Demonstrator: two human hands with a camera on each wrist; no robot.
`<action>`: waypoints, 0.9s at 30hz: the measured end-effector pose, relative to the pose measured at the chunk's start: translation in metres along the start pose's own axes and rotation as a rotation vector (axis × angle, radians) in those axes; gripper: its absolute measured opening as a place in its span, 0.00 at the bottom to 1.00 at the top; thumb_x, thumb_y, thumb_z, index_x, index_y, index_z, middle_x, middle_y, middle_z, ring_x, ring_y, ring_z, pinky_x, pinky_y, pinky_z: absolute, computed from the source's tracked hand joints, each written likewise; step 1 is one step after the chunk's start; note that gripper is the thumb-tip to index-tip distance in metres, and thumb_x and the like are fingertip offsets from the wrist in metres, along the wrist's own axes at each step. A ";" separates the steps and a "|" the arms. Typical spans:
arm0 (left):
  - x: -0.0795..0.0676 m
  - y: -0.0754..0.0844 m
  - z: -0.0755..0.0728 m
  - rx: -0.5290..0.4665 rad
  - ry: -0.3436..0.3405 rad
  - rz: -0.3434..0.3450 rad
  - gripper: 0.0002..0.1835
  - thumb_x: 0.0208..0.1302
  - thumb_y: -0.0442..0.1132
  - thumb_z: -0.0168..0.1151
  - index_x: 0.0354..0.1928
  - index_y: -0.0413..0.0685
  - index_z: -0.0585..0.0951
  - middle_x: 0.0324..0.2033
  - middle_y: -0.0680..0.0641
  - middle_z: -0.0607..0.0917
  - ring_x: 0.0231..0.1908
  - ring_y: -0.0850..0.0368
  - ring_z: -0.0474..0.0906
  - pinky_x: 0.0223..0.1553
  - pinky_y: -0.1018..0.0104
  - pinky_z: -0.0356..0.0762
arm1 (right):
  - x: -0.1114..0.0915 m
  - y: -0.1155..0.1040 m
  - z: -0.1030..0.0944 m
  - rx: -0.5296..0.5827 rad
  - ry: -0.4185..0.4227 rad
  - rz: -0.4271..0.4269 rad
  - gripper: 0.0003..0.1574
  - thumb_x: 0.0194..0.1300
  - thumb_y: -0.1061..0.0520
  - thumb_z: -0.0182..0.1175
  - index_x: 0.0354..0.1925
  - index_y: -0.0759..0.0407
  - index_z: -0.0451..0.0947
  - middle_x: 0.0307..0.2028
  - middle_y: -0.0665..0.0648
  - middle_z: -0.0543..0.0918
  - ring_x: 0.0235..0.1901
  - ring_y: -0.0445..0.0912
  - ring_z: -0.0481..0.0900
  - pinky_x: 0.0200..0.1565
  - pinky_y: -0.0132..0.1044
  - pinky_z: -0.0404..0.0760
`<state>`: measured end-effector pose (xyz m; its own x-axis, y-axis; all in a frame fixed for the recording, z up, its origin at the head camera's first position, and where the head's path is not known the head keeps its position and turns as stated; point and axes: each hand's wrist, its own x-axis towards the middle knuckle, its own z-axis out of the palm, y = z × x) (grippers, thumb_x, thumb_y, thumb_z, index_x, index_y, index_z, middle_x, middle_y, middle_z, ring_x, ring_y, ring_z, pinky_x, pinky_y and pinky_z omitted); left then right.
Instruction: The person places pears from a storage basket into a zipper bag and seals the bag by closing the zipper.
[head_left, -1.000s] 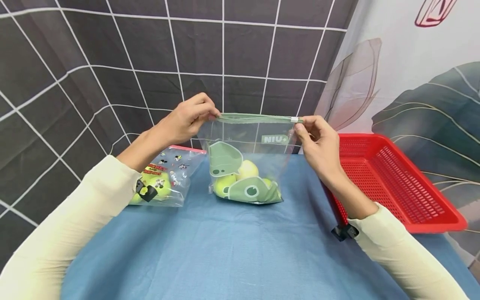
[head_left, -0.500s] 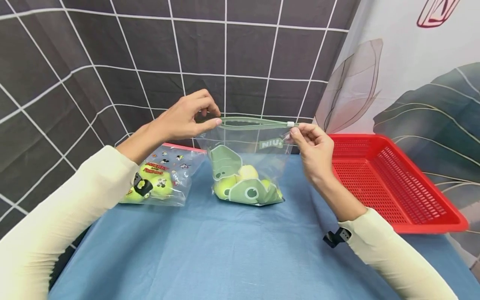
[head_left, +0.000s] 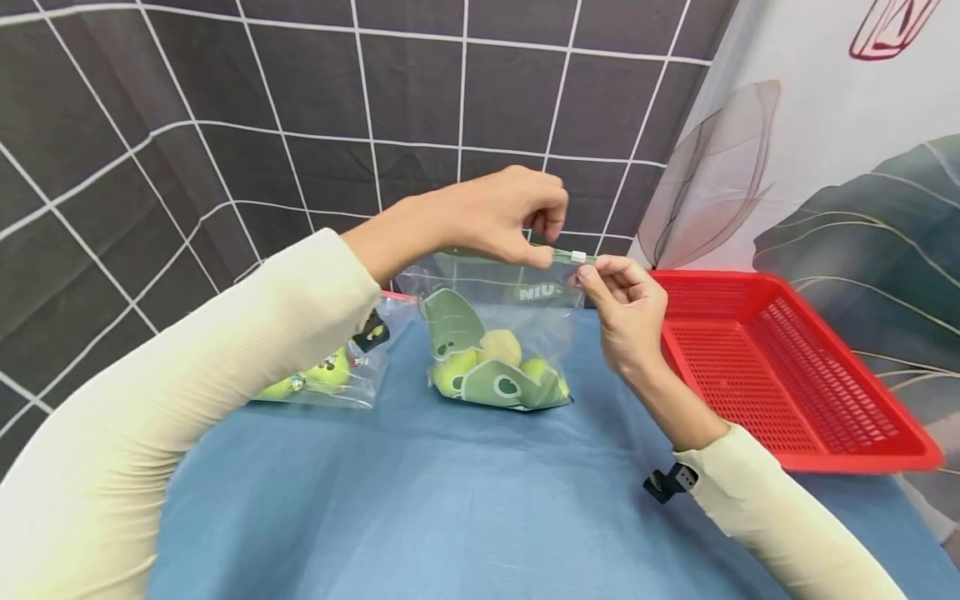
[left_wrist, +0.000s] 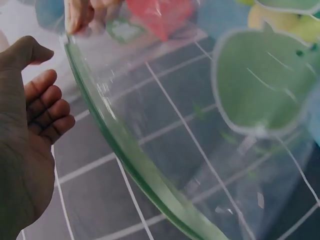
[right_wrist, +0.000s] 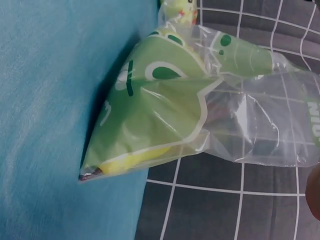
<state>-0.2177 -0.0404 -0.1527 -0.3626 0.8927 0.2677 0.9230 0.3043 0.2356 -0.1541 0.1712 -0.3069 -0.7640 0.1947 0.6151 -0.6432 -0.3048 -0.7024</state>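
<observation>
A clear slider zip bag (head_left: 517, 387) with a green animal print and "NIU" label stands on the blue cloth, with green and pale yellow round fruit (head_left: 501, 347) inside. My right hand (head_left: 630, 312) pinches its top right corner beside the white slider (head_left: 578, 257). Above the green zip strip (left_wrist: 115, 145), my left hand (head_left: 506, 212) hovers just left of the slider, thumb and fingers bent and apart. The left wrist view shows that hand beside the strip, holding nothing. In the right wrist view, the bag's printed lower part (right_wrist: 150, 110) rests on the cloth.
Another zip bag (head_left: 360, 375) holding green fruit lies at left, partly behind my left sleeve. A red plastic basket (head_left: 855, 350) stands at right. The blue cloth (head_left: 450, 500) covers the table, and a dark gridded curtain (head_left: 412, 83) hangs behind.
My left hand has let go of the bag's top left corner and moved right along the zip toward the slider. The right hand keeps its pinch, shifted slightly.
</observation>
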 end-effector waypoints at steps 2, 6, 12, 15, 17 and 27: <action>0.011 0.005 0.005 -0.003 -0.021 0.020 0.07 0.61 0.39 0.72 0.37 0.45 0.83 0.37 0.49 0.81 0.39 0.54 0.77 0.46 0.66 0.77 | -0.001 0.000 0.001 -0.002 -0.001 -0.012 0.15 0.72 0.76 0.68 0.39 0.57 0.88 0.32 0.51 0.92 0.34 0.41 0.92 0.44 0.27 0.91; 0.026 0.011 0.011 0.008 -0.064 0.056 0.11 0.63 0.41 0.77 0.36 0.44 0.83 0.36 0.49 0.81 0.38 0.56 0.76 0.46 0.67 0.77 | -0.002 0.001 0.002 0.001 0.012 -0.030 0.14 0.70 0.75 0.71 0.39 0.56 0.89 0.34 0.50 0.92 0.35 0.39 0.91 0.42 0.25 0.90; 0.034 0.014 0.015 0.032 -0.124 0.045 0.09 0.64 0.39 0.76 0.33 0.46 0.82 0.33 0.51 0.80 0.36 0.58 0.75 0.42 0.68 0.75 | -0.005 0.003 0.001 -0.008 0.010 -0.033 0.14 0.70 0.74 0.72 0.40 0.55 0.90 0.37 0.49 0.93 0.38 0.37 0.91 0.43 0.24 0.89; 0.034 0.014 0.017 0.041 -0.141 0.043 0.09 0.64 0.40 0.76 0.33 0.47 0.83 0.33 0.51 0.81 0.36 0.58 0.76 0.41 0.68 0.75 | -0.006 0.003 0.001 -0.013 0.005 -0.036 0.15 0.70 0.74 0.72 0.40 0.54 0.90 0.37 0.49 0.93 0.37 0.37 0.90 0.42 0.24 0.89; 0.034 0.013 0.018 0.048 -0.150 0.045 0.09 0.64 0.40 0.75 0.33 0.47 0.83 0.32 0.51 0.81 0.35 0.59 0.76 0.41 0.68 0.75 | -0.007 0.003 0.001 -0.016 0.004 -0.037 0.14 0.70 0.73 0.73 0.40 0.54 0.90 0.37 0.49 0.93 0.37 0.37 0.90 0.43 0.24 0.89; 0.016 0.008 0.015 0.053 -0.165 -0.005 0.06 0.59 0.39 0.72 0.29 0.51 0.82 0.26 0.56 0.79 0.28 0.62 0.74 0.35 0.71 0.72 | -0.014 0.000 0.004 -0.066 -0.005 -0.037 0.17 0.70 0.75 0.72 0.40 0.53 0.89 0.33 0.47 0.92 0.33 0.37 0.89 0.42 0.25 0.89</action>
<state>-0.2139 -0.0188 -0.1600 -0.3451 0.9323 0.1085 0.9283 0.3219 0.1860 -0.1431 0.1648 -0.3135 -0.7395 0.2001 0.6427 -0.6731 -0.2354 -0.7011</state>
